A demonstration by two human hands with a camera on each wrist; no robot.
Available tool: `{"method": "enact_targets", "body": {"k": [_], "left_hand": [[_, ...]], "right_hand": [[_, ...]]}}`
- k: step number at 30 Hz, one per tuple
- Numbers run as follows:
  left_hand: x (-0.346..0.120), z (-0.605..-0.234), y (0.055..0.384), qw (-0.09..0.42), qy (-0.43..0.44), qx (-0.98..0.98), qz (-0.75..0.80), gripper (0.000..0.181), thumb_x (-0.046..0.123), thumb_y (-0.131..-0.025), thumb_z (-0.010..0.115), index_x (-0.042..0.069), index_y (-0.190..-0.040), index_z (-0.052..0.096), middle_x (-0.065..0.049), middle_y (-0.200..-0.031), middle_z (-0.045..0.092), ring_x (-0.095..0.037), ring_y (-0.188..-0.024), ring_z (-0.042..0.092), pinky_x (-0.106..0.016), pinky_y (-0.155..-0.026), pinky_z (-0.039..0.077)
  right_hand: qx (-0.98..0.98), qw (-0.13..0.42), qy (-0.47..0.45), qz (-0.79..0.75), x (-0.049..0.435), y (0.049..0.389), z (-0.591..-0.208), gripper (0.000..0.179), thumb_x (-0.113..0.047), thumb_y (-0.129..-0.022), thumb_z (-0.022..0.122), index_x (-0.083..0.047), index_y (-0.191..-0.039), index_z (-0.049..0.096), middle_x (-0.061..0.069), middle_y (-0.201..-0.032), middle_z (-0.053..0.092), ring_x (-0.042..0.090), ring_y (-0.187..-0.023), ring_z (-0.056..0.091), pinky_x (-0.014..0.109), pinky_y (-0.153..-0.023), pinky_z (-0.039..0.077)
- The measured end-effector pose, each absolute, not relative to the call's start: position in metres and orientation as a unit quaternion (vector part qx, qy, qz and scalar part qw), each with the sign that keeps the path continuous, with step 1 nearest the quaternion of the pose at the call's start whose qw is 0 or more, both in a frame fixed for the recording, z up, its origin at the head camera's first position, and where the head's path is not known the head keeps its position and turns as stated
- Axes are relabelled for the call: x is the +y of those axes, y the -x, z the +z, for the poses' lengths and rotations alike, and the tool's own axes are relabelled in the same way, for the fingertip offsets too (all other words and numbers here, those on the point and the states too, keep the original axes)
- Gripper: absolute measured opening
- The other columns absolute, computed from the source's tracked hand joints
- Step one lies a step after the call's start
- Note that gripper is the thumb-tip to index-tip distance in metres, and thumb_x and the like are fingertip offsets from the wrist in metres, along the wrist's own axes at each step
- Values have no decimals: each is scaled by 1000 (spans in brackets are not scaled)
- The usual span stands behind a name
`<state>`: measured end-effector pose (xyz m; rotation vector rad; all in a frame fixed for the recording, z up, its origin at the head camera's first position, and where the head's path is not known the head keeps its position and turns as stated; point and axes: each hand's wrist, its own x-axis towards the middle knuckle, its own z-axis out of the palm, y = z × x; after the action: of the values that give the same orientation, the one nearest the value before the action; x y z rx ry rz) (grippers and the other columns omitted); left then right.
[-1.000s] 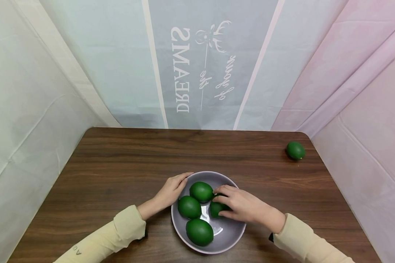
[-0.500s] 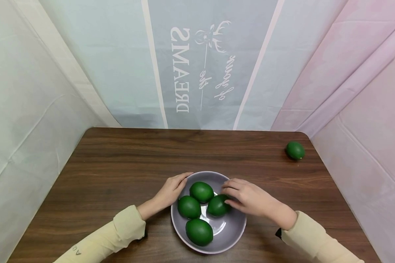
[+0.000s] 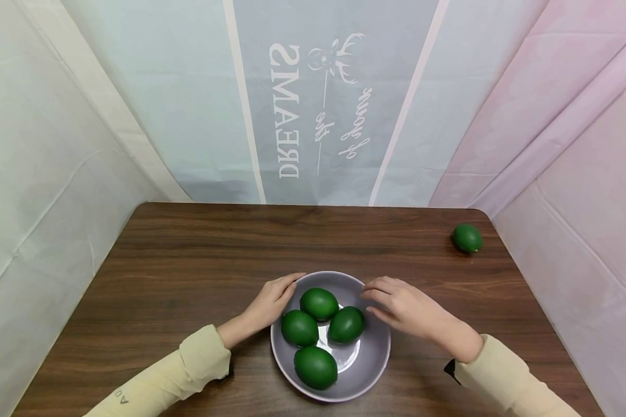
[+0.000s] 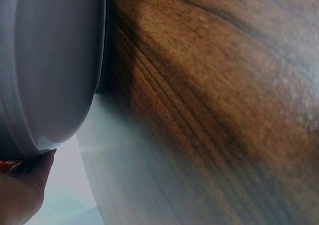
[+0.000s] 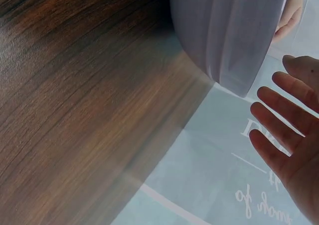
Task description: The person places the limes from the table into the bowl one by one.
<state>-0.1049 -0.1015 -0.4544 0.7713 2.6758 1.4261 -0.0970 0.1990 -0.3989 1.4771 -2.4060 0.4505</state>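
A round grey-purple bowl (image 3: 362, 370) stands near the front middle of the table, with several green limes (image 3: 315, 368) inside. At its left rim, my left hand (image 3: 266, 304) holds the edge; in the left wrist view, fingers touch the outer wall close to the rim. My right hand (image 3: 409, 307) hovers at the bowl's upper right rim, holding nothing. Its fingers are spread and relaxed in the right wrist view. Nearest to it lies one lime (image 3: 346, 325) in the bowl, apart from the fingertips.
Another lime (image 3: 467, 238) lies on the dark wooden table (image 3: 214, 249) near its far right corner. Behind the table hangs a pale blue and grey cloth (image 3: 334, 133) with mirrored lettering. Light sheets border the left and right sides.
My right hand has let go of the right-hand lime in the bowl and drawn back to the right, over the rim. The left hand has stayed at the bowl's edge.
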Motion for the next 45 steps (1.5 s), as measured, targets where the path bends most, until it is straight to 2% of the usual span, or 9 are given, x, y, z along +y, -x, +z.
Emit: {"method": "enact_targets", "body": {"k": [6, 13, 21, 27, 45], "left_hand": [[-102, -455, 105, 7, -247, 854, 458, 30, 7, -96, 44, 4, -122, 56, -11, -119, 59, -23, -114, 53, -39, -93, 44], [-101, -454, 105, 8, -246, 854, 458, 29, 7, -96, 44, 3, -122, 56, -11, -119, 59, -23, -113, 53, -40, -93, 44], [-102, -454, 105, 12, -246, 854, 457, 30, 8, -96, 43, 4, -123, 56, -11, -120, 58, -24, -114, 52, -40, -94, 43], [-102, -455, 105, 10, -246, 855, 456, 30, 8, -96, 43, 6, -123, 56, -10, -120, 59, -23, -114, 53, -40, -93, 43], [-102, -453, 105, 11, -248, 854, 458, 30, 8, -96, 43, 4, -123, 56, -11, -120, 59, -24, -114, 52, -40, -93, 43]], "right_hand": [[-841, 139, -498, 158, 204, 99, -398, 18, -22, -89, 58, -7, -96, 65, 4, -100, 62, 16, -93, 58, 30, -80, 48], [-853, 143, -474, 165, 213, 102, -399, 24, -11, -76, 71, -6, -99, 66, 3, -98, 62, 15, -91, 58, 29, -77, 49], [-870, 148, -448, 147, 223, 104, -403, 28, -13, -76, 72, -3, -101, 63, 7, -96, 62, 19, -89, 60, 34, -75, 51], [-881, 136, -430, 146, 228, 107, -406, 34, -9, -72, 73, -5, -104, 63, 4, -95, 62, 16, -88, 60, 32, -74, 51], [-898, 127, -398, 137, 246, 119, -411, 35, -7, -73, 72, -2, -107, 62, 7, -98, 63, 21, -91, 61, 36, -75, 51]]}}
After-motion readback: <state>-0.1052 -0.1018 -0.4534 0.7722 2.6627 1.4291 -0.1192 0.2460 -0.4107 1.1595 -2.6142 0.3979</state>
